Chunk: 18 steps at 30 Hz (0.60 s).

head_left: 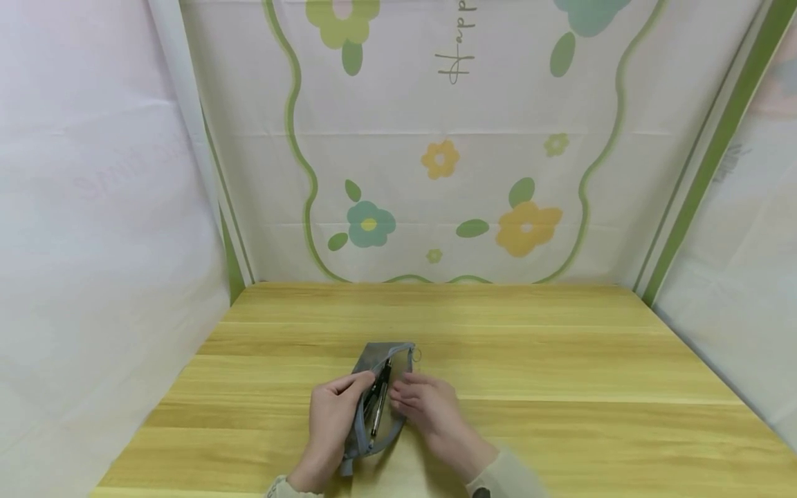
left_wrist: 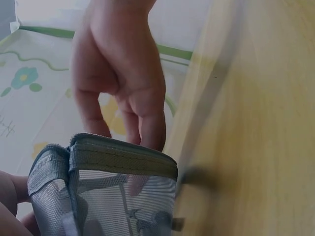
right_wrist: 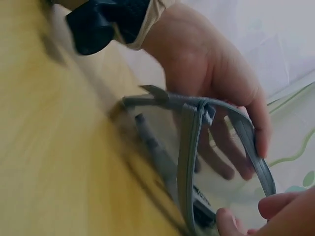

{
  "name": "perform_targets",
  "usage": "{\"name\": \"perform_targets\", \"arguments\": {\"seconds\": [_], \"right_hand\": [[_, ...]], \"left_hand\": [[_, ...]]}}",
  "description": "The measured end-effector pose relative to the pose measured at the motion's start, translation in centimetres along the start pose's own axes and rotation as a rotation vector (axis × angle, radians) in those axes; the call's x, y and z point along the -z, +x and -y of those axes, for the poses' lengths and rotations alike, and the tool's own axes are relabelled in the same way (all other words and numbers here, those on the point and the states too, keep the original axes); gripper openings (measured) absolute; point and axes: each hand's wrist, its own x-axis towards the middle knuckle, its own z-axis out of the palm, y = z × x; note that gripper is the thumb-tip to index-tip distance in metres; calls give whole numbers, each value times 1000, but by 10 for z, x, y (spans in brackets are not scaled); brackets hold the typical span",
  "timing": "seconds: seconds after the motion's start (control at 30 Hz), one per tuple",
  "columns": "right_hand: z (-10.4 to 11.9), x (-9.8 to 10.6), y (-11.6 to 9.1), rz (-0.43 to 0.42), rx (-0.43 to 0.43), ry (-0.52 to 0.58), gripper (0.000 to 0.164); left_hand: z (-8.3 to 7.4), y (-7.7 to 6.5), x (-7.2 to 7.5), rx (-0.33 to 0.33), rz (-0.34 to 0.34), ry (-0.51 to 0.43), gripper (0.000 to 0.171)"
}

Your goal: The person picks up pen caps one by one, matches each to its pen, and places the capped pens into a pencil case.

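A grey mesh pencil case (head_left: 378, 353) stands unzipped on the wooden table, its mouth spread wide. Inside it lie black and clear pens (head_left: 380, 404), partly hidden by the rim. My left hand (head_left: 333, 418) grips the case's left side, thumb over the zipper edge, and in the right wrist view its other fingers (right_wrist: 216, 157) show behind the mesh. At the right rim is my right hand (head_left: 432, 411), its fingertips reaching over the mouth near the pens. In the left wrist view the right hand (left_wrist: 123, 69) points down behind the zipper band, fingers fairly straight.
A metal ring (head_left: 417, 355) hangs at the case's far corner. Wood-grain table (head_left: 560, 360) surrounds the case. White cloth with printed flowers (head_left: 438, 159) closes off the back, and plain pale cloth (head_left: 93, 207) hangs at the sides.
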Motion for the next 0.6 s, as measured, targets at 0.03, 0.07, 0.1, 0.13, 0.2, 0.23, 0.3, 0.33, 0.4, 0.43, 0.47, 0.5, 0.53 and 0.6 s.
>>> {"name": "perform_targets", "arguments": {"seconds": [0.03, 0.07, 0.1, 0.13, 0.2, 0.23, 0.3, 0.33, 0.4, 0.43, 0.47, 0.5, 0.53, 0.6], "right_hand": [[1, 4, -2, 16, -2, -3, 56], [2, 9, -4, 28, 2, -13, 56], [3, 13, -6, 40, 6, -24, 55], [5, 19, -7, 52, 10, -36, 55], [11, 31, -10, 70, 20, -48, 55], [14, 38, -11, 76, 22, -49, 55], [22, 50, -13, 87, 15, -51, 55], [26, 56, -13, 91, 6, -54, 55], [33, 68, -14, 95, -19, -58, 54], [37, 73, -14, 98, -33, -60, 54], [40, 78, -14, 97, -44, -62, 53], [42, 83, -15, 96, -54, -65, 53], [44, 88, -15, 89, -57, -67, 52], [48, 96, -15, 72, -59, -67, 52]], "left_hand": [[0, 0, 0, 1, 5, 0, 20], [-1, 0, 0, 3, 10, 2, 20], [-1, -1, 0, 5, 14, 5, 20], [-2, -1, 0, 9, 19, 6, 20], [-3, -1, 0, 8, 30, 19, 20], [-3, -1, 0, 7, 34, 28, 20], [-4, 0, 1, 2, 37, 48, 19], [-5, 1, 1, -4, 41, 61, 18], [-6, 2, 2, -28, 48, 104, 18], [-6, 3, 2, -40, 53, 130, 18], [-6, 3, 2, -52, 59, 155, 18], [-7, 4, 3, -67, 70, 181, 18], [-8, 4, 3, -81, 82, 208, 18], [-9, 5, 3, -100, 103, 251, 18]]}}
